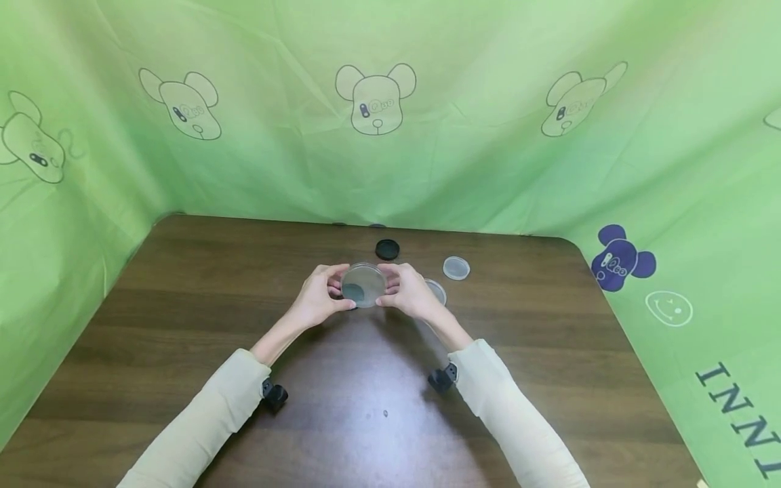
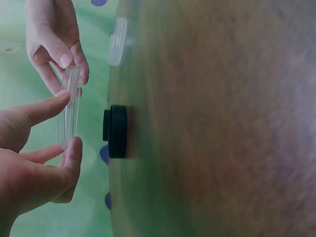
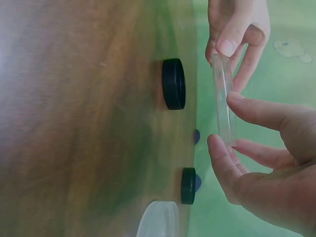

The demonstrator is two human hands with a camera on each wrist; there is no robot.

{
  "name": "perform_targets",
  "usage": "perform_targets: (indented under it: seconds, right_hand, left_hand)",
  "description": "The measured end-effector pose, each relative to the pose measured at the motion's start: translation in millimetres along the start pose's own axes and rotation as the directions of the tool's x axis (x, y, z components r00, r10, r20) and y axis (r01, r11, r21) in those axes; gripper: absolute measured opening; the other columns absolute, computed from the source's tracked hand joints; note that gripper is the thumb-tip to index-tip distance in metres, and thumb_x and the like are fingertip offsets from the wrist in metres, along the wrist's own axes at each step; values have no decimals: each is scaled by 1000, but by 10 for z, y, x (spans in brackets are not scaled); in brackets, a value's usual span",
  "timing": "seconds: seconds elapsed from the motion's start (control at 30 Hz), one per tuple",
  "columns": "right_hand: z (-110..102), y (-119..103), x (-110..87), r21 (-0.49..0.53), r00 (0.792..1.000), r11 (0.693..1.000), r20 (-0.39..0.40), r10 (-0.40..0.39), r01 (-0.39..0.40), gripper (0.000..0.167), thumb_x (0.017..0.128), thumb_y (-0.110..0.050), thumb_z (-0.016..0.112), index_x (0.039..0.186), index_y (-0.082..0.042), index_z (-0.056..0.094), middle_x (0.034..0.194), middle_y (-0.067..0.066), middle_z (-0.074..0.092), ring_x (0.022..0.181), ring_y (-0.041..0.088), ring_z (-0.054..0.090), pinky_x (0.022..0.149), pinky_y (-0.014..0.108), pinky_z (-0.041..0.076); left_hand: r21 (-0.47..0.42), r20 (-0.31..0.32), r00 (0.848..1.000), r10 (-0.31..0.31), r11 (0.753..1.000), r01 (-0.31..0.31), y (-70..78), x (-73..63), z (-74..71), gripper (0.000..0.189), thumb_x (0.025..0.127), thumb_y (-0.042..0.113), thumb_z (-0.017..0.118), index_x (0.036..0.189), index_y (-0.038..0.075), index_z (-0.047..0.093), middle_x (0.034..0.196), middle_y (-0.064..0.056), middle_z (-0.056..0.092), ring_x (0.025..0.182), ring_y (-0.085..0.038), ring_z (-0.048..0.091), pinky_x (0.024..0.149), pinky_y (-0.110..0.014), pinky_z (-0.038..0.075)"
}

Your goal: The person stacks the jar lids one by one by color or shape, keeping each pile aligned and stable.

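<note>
A clear, round petri dish is held up over the table between both hands, its flat face toward the head camera. My left hand pinches its left edge between thumb and fingers. On the opposite edge my right hand grips it the same way. Seen from the side in the left wrist view, the petri dish stands on edge, with thin stacked rims. The right wrist view likewise has the petri dish edge-on. A dark round shape shows through its lower left part.
Beyond the hands a black round cap lies on the brown table. A second black cap lies nearer. To the right are a clear round dish and another clear dish, partly behind the right wrist. Green cloth encloses the table.
</note>
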State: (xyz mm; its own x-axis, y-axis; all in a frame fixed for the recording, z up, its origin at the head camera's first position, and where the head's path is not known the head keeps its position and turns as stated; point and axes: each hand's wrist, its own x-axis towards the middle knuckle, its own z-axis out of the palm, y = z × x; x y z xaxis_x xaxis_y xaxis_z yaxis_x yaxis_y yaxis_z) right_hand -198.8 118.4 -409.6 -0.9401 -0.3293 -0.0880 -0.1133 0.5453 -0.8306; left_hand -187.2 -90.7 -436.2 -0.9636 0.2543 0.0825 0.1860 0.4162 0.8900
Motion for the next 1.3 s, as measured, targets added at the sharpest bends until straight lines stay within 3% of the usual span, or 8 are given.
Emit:
perform_targets:
  seconds: [0.37, 0.6, 0.87, 1.07, 1.3]
  right_hand:
    - [-15, 124, -301, 4, 996, 997, -17, -82, 82, 71, 71, 12, 77, 136, 8, 47, 115, 23, 43, 95, 33, 62, 78, 25, 55]
    - [-64, 185, -512, -51, 995, 994, -16, -98, 97, 70, 71, 12, 77, 134, 9, 47, 115, 25, 46, 90, 30, 62, 77, 28, 55]
    - [-22, 316, -599, -17, 993, 993, -3, -119, 119, 83, 69, 17, 76, 140, 15, 34, 113, 27, 45, 91, 34, 62, 77, 30, 56]
    - [5, 367, -666, -48, 993, 992, -10, -115, 114, 71, 70, 14, 76, 134, 13, 46, 109, 24, 43, 89, 31, 62, 76, 27, 55]
    - [2, 422, -764, -103, 995, 990, 11, -94, 95, 70, 69, 11, 78, 132, 14, 48, 107, 22, 44, 85, 28, 62, 73, 27, 55]
  left_hand:
    - [-2, 12, 999, 31, 1000, -31, 30, -161, 187, 76, 68, -4, 84, 135, -2, 49, 117, -19, 49, 93, -26, 59, 80, -29, 54]
    - [1, 31, 998, 45, 999, -45, 82, -265, 354, 74, 66, -4, 86, 132, -3, 53, 118, -18, 50, 91, -25, 59, 76, -26, 54]
    - [25, 40, 997, 61, 998, -62, 91, -335, 452, 80, 64, -7, 85, 135, -6, 49, 117, -19, 51, 90, -26, 59, 77, -27, 54]
    - [65, 44, 999, 30, 997, -33, 100, -394, 519, 75, 65, -5, 86, 132, -4, 53, 121, -19, 49, 87, -21, 58, 75, -28, 54]
    - [117, 97, 995, 30, 992, -42, 84, -439, 611, 74, 66, 0, 87, 132, -6, 53, 118, -18, 49, 85, -18, 56, 73, -24, 52]
